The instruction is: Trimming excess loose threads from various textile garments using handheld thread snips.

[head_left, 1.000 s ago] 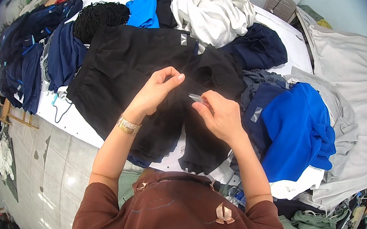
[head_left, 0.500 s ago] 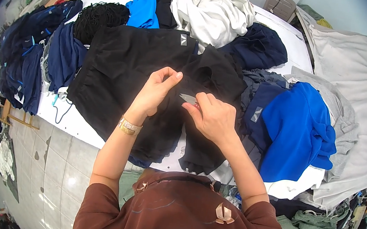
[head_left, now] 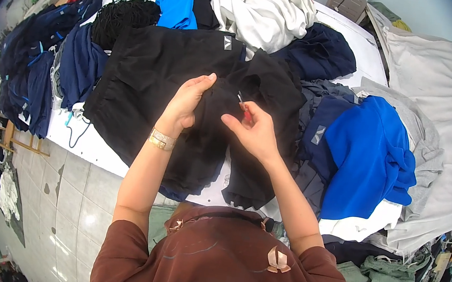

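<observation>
Black shorts (head_left: 143, 73) lie spread over the white table in front of me. My left hand (head_left: 185, 103) is closed on a fold of their fabric, thumb uppermost and a gold-coloured band on the wrist. In my right hand (head_left: 256, 137) is a small pair of thread snips (head_left: 247, 112) with red on the handle. Their metal blades point up and away from me, just above the black cloth and a short way right of my left fingers. Whether the blades touch any thread is too small to tell.
Bright blue garments (head_left: 369, 160) and grey cloth are heaped at the right. Navy garments (head_left: 81, 68) hang over the table's left side. Black cords (head_left: 124, 22), a light blue cloth (head_left: 176, 4) and a white fabric pile (head_left: 260, 14) lie along the far side.
My right hand has turned, so the snips now point away from me rather than left toward my other hand. My left hand has shifted slightly left and away, its fingers turned lower.
</observation>
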{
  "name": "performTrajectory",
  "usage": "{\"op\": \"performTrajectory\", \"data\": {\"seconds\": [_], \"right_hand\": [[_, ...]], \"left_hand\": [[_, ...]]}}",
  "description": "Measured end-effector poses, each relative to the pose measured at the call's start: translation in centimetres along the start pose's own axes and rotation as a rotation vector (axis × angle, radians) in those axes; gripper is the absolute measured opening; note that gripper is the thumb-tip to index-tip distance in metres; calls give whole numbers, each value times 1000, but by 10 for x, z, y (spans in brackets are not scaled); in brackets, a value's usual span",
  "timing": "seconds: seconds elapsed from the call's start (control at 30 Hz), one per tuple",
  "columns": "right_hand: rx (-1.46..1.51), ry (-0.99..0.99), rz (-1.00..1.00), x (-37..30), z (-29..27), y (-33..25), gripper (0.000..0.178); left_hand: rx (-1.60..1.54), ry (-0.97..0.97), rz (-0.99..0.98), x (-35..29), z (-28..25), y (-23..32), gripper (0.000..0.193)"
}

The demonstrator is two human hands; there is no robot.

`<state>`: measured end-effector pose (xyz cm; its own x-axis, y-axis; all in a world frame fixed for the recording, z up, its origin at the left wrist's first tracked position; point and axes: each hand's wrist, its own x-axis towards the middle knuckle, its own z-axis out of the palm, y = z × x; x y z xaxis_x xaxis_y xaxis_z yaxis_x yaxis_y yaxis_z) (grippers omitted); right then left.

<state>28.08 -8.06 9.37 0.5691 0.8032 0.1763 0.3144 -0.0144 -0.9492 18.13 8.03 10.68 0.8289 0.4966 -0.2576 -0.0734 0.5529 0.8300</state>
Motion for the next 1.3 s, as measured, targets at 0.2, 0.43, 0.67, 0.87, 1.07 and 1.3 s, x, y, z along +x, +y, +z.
{"op": "performTrajectory", "data": {"seconds": [0.2, 0.43, 0.67, 0.87, 1.07, 1.3], "right_hand": [[-167, 168, -268, 1, 7, -8, 32], [-578, 213, -566, -1, 5, -10, 36], [-679, 219, -532, -7, 6, -17, 29], [-674, 223, -546, -7, 7, -18, 28], [-291, 223, -257, 1, 0, -18, 28], [18, 46, 20, 23, 6, 24, 37]], "left_hand": [[-19, 47, 18, 2, -3, -4, 20], [23, 100, 133, -1, 2, -6, 19], [44, 121, 204, -3, 6, -8, 20], [81, 124, 210, -3, 7, -11, 21], [54, 141, 163, 0, 3, -4, 20], [-347, -64, -170, 50, -43, 13, 23]]}}
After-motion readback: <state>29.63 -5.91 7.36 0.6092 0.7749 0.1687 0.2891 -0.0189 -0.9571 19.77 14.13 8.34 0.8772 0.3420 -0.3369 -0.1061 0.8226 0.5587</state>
